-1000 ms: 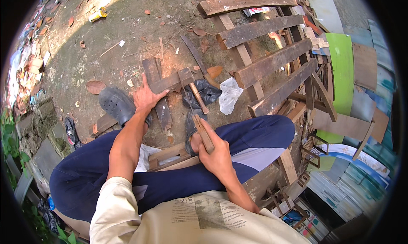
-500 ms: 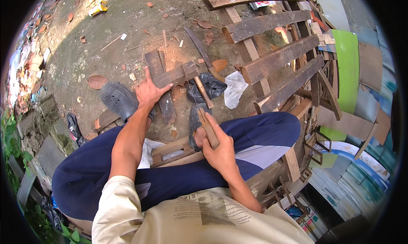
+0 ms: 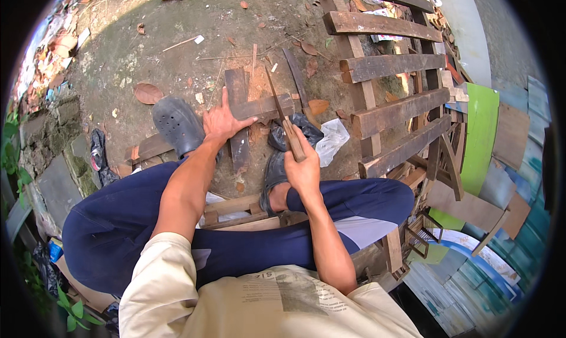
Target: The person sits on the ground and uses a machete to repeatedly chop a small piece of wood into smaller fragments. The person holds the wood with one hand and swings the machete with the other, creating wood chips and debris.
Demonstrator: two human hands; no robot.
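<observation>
My right hand (image 3: 303, 172) is closed round the wooden handle of a handsaw (image 3: 293, 140). The saw's thin dark blade points away from me and crosses a short plank (image 3: 254, 109) near its right end. That plank lies across a longer upright-lying plank (image 3: 239, 146) on the ground. My left hand (image 3: 220, 121) presses on the planks, index finger stretched forward and thumb spread to the right along the short plank. Its other fingers are partly hidden. Beside the left hand is my grey clog (image 3: 178, 124), resting on another wood piece (image 3: 147, 148).
A long blade with a wooden handle (image 3: 296, 78) lies beyond the saw. A black plastic bag (image 3: 303, 132) and a clear plastic bag (image 3: 332, 142) are right of it. A slatted wooden frame (image 3: 401, 105) stands at right, near a green panel (image 3: 480, 155). Dry leaves (image 3: 148, 93) are scattered about.
My right hand has raised the saw handle and pushed forward; the blade now shows edge-on across the plank. The left hand keeps its place on the planks. The whole view has shifted slightly.
</observation>
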